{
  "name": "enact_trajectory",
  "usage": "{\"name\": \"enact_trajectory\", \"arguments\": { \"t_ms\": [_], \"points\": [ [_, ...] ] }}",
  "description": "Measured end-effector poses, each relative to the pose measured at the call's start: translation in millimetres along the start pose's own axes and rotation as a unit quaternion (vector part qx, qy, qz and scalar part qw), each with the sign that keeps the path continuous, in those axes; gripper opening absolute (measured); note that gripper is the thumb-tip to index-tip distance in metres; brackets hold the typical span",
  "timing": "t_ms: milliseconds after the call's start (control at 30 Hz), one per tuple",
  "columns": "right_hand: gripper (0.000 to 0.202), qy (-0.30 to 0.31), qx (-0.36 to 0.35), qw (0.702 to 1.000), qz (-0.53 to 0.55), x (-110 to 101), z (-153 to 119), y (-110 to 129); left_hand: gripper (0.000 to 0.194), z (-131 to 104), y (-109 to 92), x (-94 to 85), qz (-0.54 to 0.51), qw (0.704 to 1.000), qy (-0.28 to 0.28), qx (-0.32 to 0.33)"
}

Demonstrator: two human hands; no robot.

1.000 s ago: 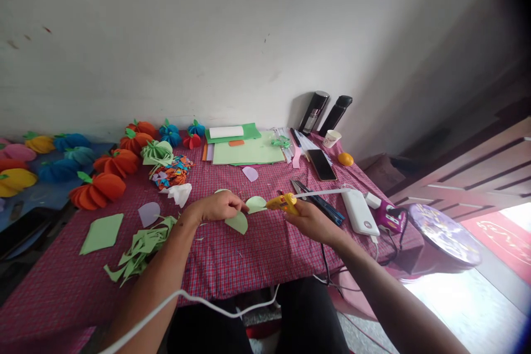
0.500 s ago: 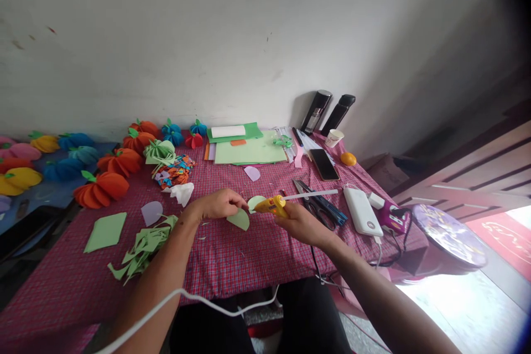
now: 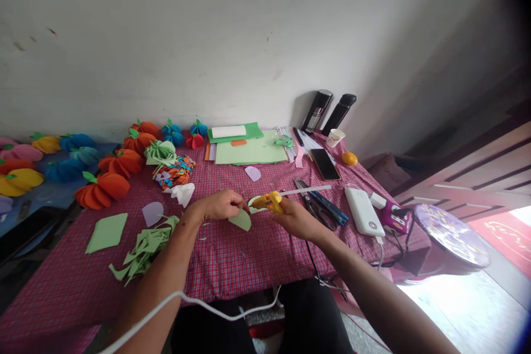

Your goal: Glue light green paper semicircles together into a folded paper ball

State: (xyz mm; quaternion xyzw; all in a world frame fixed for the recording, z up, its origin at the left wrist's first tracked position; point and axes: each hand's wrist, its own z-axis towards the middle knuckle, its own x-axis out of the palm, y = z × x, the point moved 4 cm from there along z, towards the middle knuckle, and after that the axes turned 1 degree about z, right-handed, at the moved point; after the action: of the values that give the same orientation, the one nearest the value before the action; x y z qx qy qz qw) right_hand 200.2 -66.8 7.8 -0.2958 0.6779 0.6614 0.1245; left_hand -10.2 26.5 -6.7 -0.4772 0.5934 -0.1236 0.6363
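Note:
Near the middle of the cloth, my left hand (image 3: 222, 204) pinches a folded light green paper piece (image 3: 240, 220), whose rounded flap hangs below the fingers. My right hand (image 3: 295, 219) is wrapped round a yellow glue gun (image 3: 267, 201). A long pale glue stick (image 3: 311, 190) sticks out of the gun's back toward the right. The nozzle points left and lies over the green paper, close to my left fingertips. Whether the nozzle touches the paper cannot be made out.
Paper pumpkins (image 3: 120, 162) and green strips (image 3: 143, 249) lie left. Paper sheets (image 3: 253, 152) are behind. Scissors (image 3: 318, 211), a phone (image 3: 324, 164), a white power bank (image 3: 362, 211), a paper cup (image 3: 334, 137) and two black bottles (image 3: 317, 112) stand or lie right. A white cable (image 3: 207, 307) crosses in front.
My right hand and the glue gun have shifted slightly left, and the glue stick's far end has moved left and a little up. My left hand still holds the green paper.

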Motion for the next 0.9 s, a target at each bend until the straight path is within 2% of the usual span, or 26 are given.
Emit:
{"name": "enact_trajectory", "arguments": {
  "t_ms": [133,333,500,900],
  "points": [
    [0.014,-0.008,-0.005,1.000,-0.008,-1,-3,1,0.041,0,0,0.2,-0.003,1.000,0.002,-0.027],
    [0.016,0.004,-0.011,1.000,-0.016,-3,-10,1,0.049,0,1,1.4,-0.017,0.999,0.007,-0.034],
    [0.010,0.008,-0.003,0.999,-0.036,-7,-15,-3,0.051,1,4,2.1,-0.018,0.999,0.009,-0.031],
    [0.011,0.001,0.036,0.997,-0.061,-25,-22,-3,0.044,1,6,3.1,-0.031,0.999,0.011,-0.028]
  ]
}}
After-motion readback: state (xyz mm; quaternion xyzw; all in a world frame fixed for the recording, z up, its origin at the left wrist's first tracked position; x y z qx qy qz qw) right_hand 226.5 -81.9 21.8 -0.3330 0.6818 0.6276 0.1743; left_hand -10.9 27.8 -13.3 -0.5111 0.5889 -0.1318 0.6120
